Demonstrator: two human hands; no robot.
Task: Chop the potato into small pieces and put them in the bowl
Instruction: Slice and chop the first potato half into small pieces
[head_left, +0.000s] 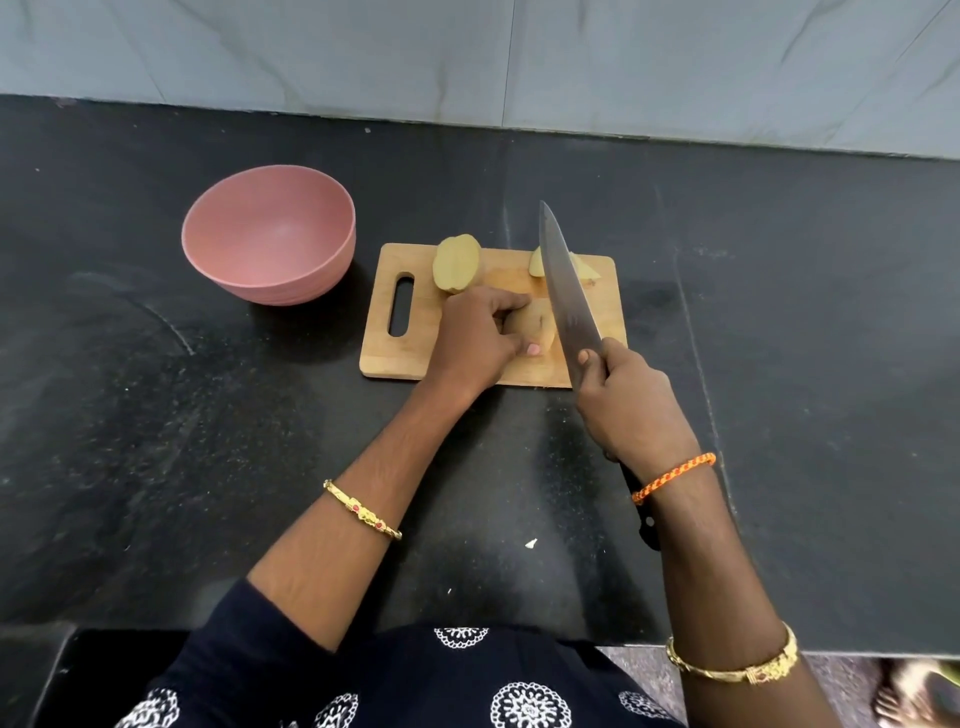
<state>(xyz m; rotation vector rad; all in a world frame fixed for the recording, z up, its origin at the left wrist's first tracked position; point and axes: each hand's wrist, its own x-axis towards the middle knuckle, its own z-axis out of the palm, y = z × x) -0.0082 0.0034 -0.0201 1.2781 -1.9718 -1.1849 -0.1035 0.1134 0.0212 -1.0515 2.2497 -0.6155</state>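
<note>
On a wooden cutting board (410, 358) my left hand (475, 340) grips a potato piece (537, 325) with curled fingers. My right hand (631, 405) holds a large knife (563, 280) by its black handle, the blade raised just right of that piece and pointing away from me. A potato half (457, 262) stands at the board's far edge, cut face showing. Another wedge (584, 267) lies at the far right, partly hidden behind the blade. An empty pink bowl (270, 234) sits left of the board.
The board and bowl rest on a black stone counter (156, 415) against a grey tiled wall (467, 52). A tiny pale scrap (531, 543) lies on the counter near me. The counter's front edge runs along the bottom.
</note>
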